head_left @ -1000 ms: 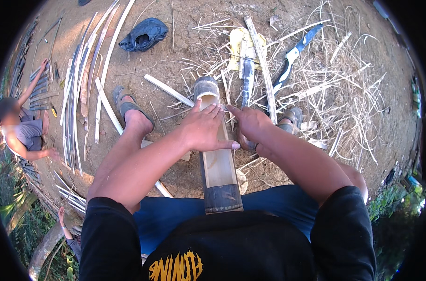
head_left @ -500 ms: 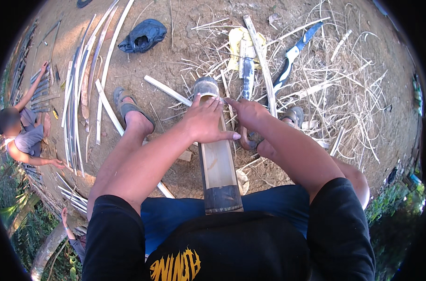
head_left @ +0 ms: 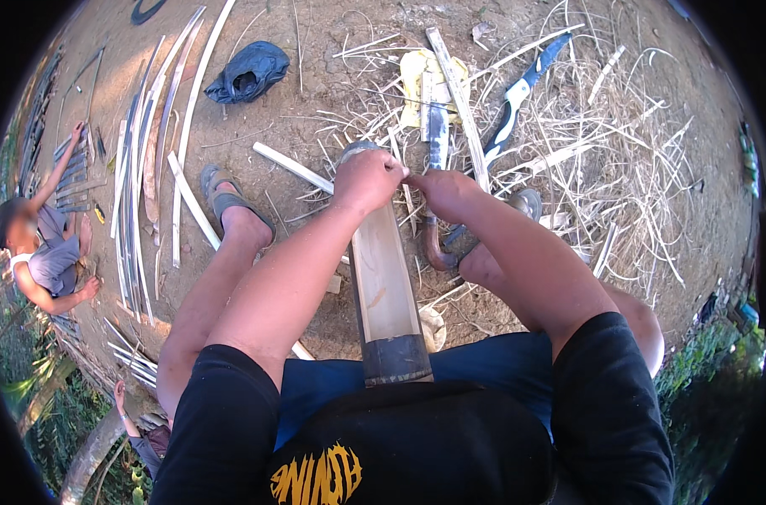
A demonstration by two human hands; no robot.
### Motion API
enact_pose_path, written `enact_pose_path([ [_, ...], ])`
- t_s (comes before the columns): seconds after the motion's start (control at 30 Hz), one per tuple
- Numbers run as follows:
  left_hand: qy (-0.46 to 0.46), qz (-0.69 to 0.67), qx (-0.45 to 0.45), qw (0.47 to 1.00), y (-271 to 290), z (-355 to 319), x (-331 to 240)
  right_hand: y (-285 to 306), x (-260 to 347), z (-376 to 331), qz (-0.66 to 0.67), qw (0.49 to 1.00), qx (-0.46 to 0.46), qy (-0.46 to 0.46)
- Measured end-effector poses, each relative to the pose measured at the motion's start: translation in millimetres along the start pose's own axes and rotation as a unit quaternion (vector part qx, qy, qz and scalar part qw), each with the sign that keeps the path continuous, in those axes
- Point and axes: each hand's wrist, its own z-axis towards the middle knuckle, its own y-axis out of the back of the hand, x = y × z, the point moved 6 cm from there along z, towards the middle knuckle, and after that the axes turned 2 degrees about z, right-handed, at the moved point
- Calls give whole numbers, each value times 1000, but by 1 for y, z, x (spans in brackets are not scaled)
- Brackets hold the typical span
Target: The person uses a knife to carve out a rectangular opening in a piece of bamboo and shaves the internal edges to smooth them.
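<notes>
A thick bamboo section [head_left: 389, 278] with a long opening cut along its upper side lies between my legs, its near end against my lap. Over its far end my left hand [head_left: 370, 179] is closed, the fingers curled in. Just right of it, my right hand [head_left: 450, 195] is also closed, its fingertips meeting the left hand's. Whatever may be pinched between them is too small or hidden to make out. Beyond the right hand lies a machete-like knife with a curved brown handle [head_left: 438, 248] and a dark, smeared blade [head_left: 438, 139].
A folding-type saw [head_left: 511, 105] with blue-black blade lies among pale bamboo shavings [head_left: 610, 168]. A light slat [head_left: 459, 105] crosses a yellow wrapper [head_left: 412, 76]. Left are a black plastic bag [head_left: 248, 71], long strips [head_left: 139, 185] and a seated person [head_left: 46, 252]. My sandalled feet flank the bamboo.
My left hand has curled from lying spread over the opening to a closed grip, moving to the far end. The right hand stays close by. The seated person's lower hand has drawn back.
</notes>
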Motion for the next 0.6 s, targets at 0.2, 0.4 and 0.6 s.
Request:
enact_pose_path([
  [0.2,-2,-41,-51,998,0,16,23,13,1,5,-16,999,27,-14],
  [0.4,18,-33,-57,998,9,15,41,25,15,-12,-63,998,10,-20],
  [0.6,7,-31,-63,998,11,4,53,25,-24,-28,-110,992,11,-53],
])
